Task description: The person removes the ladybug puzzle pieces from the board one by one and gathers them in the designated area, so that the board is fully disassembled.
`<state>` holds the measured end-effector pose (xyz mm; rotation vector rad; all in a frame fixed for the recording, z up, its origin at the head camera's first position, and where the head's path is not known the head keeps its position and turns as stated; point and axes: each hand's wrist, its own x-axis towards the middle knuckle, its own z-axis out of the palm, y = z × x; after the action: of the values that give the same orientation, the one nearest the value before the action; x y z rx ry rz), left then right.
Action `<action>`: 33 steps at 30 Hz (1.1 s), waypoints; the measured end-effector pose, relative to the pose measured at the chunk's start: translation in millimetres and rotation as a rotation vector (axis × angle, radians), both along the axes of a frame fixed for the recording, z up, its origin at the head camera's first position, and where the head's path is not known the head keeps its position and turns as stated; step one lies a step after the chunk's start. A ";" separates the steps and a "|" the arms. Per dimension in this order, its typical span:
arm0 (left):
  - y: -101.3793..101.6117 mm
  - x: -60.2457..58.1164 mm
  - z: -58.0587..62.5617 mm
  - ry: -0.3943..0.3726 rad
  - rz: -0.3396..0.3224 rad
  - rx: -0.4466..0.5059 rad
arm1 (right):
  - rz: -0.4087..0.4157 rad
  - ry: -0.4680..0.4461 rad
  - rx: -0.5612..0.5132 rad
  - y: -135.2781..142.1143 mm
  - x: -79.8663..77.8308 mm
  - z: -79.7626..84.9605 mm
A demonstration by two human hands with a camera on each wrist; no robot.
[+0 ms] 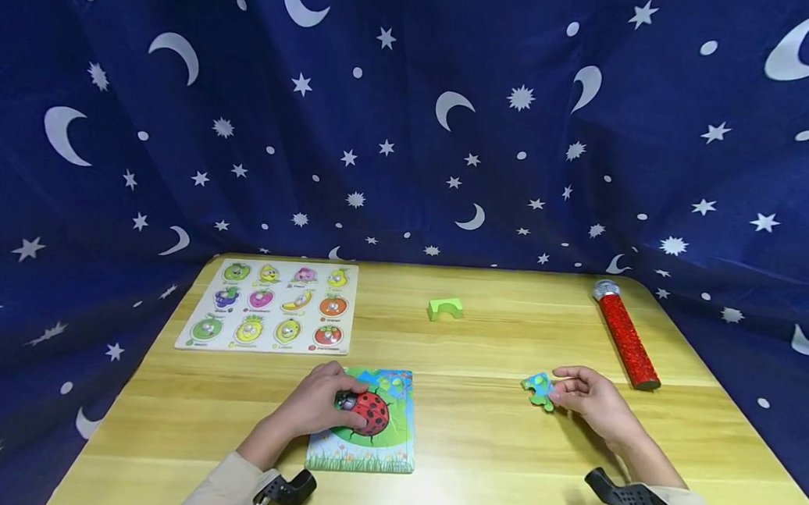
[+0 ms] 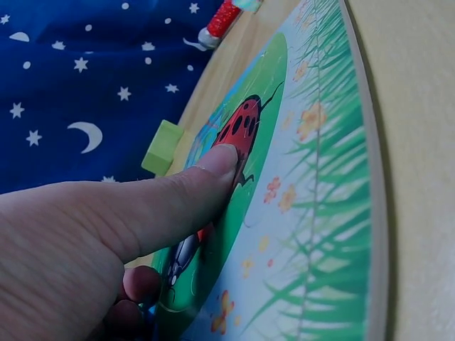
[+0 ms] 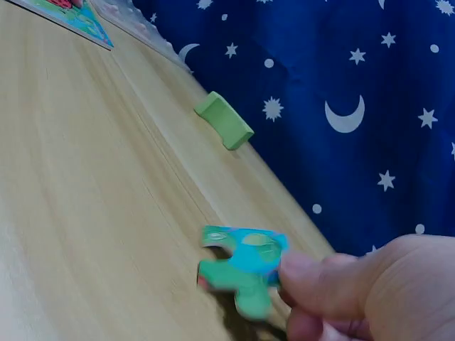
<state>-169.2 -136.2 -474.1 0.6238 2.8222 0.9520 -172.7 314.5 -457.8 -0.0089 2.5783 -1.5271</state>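
Observation:
A ladybug jigsaw puzzle (image 1: 362, 459) lies flat in its frame at the front left of the table. My left hand (image 1: 320, 401) rests on it, thumb (image 2: 217, 162) straight and touching the red, spotted ladybug (image 2: 247, 122). The index finger reaches across the ladybug's head end; the other fingertips are partly hidden under the hand. To the right, my right hand (image 1: 594, 403) pinches a blue-and-green jigsaw piece (image 3: 249, 263) between thumb and fingers. The piece is tilted close over the tabletop, its knob and cut-out showing.
A fruit peg board (image 1: 263, 358) lies at the back left. A small green arch block (image 1: 446, 307) stands near the back middle. At the right is a toy microphone (image 1: 627, 338) with a red glittery handle. A starry blue curtain (image 1: 411, 159) hangs behind the wooden table (image 1: 474, 461).

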 end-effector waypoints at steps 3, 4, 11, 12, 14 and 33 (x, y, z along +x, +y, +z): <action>0.0 0.9 -0.9 -0.005 0.002 0.000 | -0.007 -0.022 0.024 7.6 2.0 -0.5; -0.2 1.2 -1.3 -0.004 0.001 -0.002 | -0.019 -0.030 0.036 8.1 3.0 -0.3; -2.0 1.9 -2.7 0.008 0.004 -0.003 | -0.162 -0.081 0.096 4.8 8.1 3.1; -2.2 1.8 -2.7 0.009 0.005 -0.005 | -0.171 -0.084 0.112 4.0 8.7 3.8; -2.4 1.5 -2.5 0.011 0.008 -0.008 | -0.179 -0.085 0.166 2.9 9.9 5.1; -0.9 -0.8 -3.7 0.010 0.006 -0.009 | -0.126 0.063 0.420 0.4 11.0 9.2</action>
<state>-170.0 -137.1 -477.8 0.6209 2.8375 0.9386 -161.7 314.9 -448.5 0.1558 2.9472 -1.0017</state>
